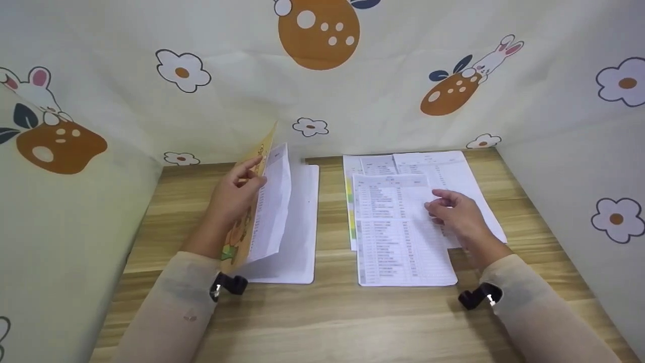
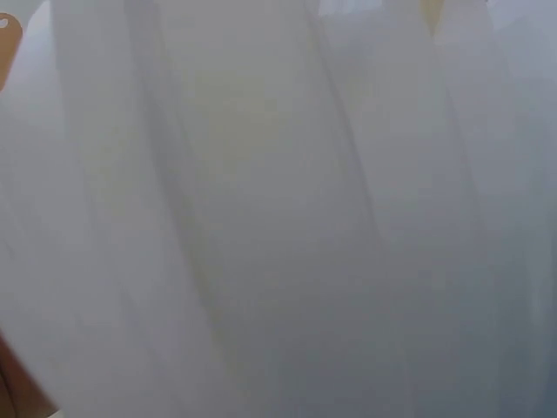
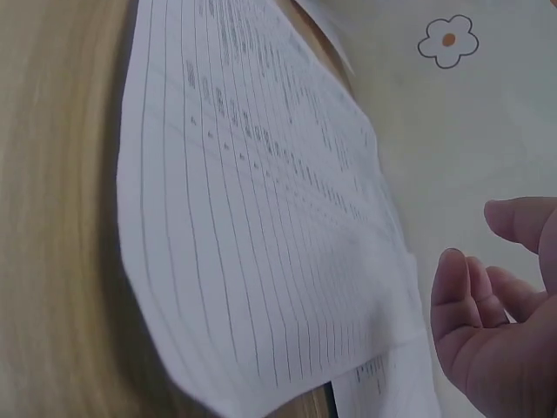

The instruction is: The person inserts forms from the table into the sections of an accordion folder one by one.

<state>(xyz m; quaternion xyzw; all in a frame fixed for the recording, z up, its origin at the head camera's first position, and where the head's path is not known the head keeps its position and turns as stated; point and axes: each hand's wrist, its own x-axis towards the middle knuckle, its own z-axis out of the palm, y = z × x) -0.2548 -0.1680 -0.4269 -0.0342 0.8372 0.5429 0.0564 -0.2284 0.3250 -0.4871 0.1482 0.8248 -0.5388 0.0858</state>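
Observation:
My left hand pinches the raised orange cartoon cover of a booklet between thumb and fingers. Behind the cover, a printed white page stands up with it, while a white page lies flat on the right. Pale curved paper fills the left wrist view. My right hand is over the right edge of a printed table sheet, fingers loosely bent and nothing between them. In the right wrist view the sheet lies beside the relaxed hand.
More printed sheets lie under the front sheet, with a green and yellow strip at their left edge. Everything rests on a wooden table. Patterned cloth walls enclose the back and sides.

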